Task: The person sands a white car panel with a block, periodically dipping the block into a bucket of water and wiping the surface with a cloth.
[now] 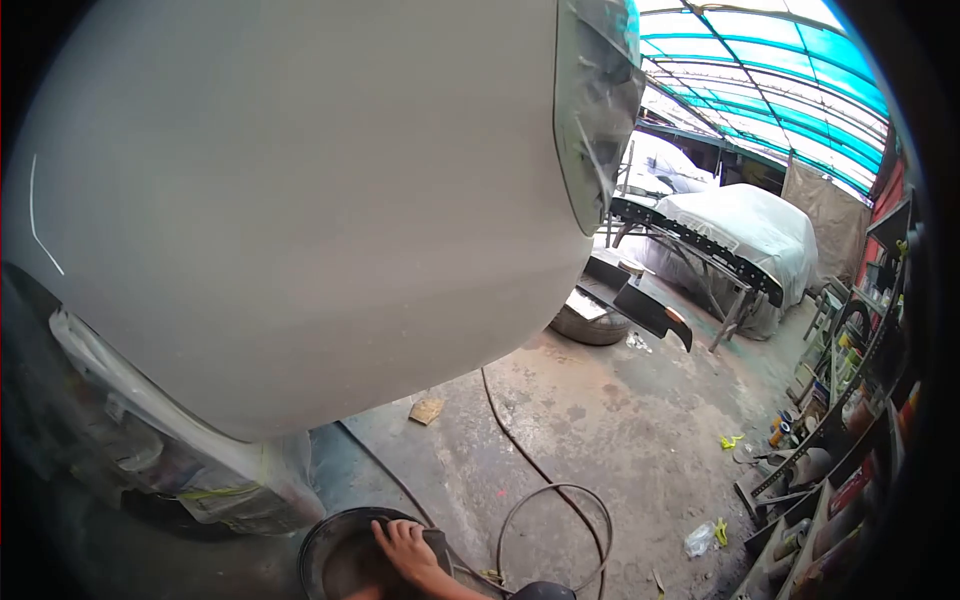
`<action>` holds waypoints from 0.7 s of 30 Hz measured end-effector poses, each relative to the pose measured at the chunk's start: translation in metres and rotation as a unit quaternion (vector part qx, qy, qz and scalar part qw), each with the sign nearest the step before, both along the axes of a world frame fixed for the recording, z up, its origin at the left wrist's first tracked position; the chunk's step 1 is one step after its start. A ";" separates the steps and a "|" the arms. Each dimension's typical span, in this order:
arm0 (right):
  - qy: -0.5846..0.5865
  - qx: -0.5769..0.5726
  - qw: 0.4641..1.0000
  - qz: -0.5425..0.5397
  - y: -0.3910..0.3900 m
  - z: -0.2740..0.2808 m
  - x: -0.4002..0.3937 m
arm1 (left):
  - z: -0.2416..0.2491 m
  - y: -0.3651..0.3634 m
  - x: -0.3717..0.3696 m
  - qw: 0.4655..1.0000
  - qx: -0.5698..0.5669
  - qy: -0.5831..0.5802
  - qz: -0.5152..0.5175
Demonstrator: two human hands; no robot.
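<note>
My right hand point(405, 548) is over a black bucket point(312, 553) at the bottom of the view, its fingers bent toward the inside. A dark grey sheet point(437, 543), perhaps sandpaper, shows beside the palm; the hand's underside is hidden. A small patch of skin, possibly my left hand point(368, 593), shows at the bottom edge by the bucket, with no fingers visible. Above the bucket, a large grey car body panel point(320, 220) fills the upper left, with plastic sheeting point(605, 110) along its right side.
A hose point(515, 435) winds over the concrete floor point(640, 440) right of the bucket. Farther back are a tire point(590, 328), a black bumper part on a stand point(700, 238) and a covered car point(760, 225). Cluttered shelves point(840, 480) line the right side.
</note>
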State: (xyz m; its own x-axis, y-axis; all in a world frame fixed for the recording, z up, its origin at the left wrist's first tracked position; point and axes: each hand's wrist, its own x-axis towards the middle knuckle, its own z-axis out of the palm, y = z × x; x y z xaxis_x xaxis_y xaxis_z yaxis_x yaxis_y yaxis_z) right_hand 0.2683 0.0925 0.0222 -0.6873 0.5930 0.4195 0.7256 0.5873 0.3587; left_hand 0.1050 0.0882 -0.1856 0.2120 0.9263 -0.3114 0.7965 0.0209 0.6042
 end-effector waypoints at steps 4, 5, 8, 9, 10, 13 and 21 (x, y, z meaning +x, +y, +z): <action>0.019 -0.020 1.000 0.008 0.000 0.009 -0.005 | -0.003 -0.002 0.007 0.999 -0.034 0.029 0.004; 0.025 -0.028 0.999 0.013 0.000 0.009 -0.004 | -0.004 -0.003 0.007 0.999 -0.039 0.032 0.004; 0.052 -0.029 0.998 0.002 0.003 0.007 -0.006 | -0.002 -0.007 0.007 0.998 -0.048 0.045 0.001; 0.046 -0.034 0.998 -0.001 0.003 0.009 -0.006 | -0.001 -0.011 0.004 0.998 -0.047 0.047 0.003; 0.028 -0.042 0.999 -0.003 0.002 0.011 -0.005 | 0.003 -0.018 0.003 0.998 -0.048 0.050 0.007; 0.061 -0.049 0.997 0.013 0.005 0.002 -0.008 | 0.020 -0.033 -0.004 0.997 -0.053 0.048 0.016; 0.021 -0.104 0.994 0.027 0.000 -0.007 -0.011 | 0.255 -0.050 -0.069 0.998 0.057 -0.011 0.004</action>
State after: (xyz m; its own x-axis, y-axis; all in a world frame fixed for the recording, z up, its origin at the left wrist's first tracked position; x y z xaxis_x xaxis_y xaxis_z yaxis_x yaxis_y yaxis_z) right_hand 0.2577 0.0924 0.0151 -0.7050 0.6327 0.3204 0.7028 0.6838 0.1961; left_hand 0.0358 0.0382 0.0691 0.2100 0.9571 -0.1998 0.7835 -0.0424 0.6200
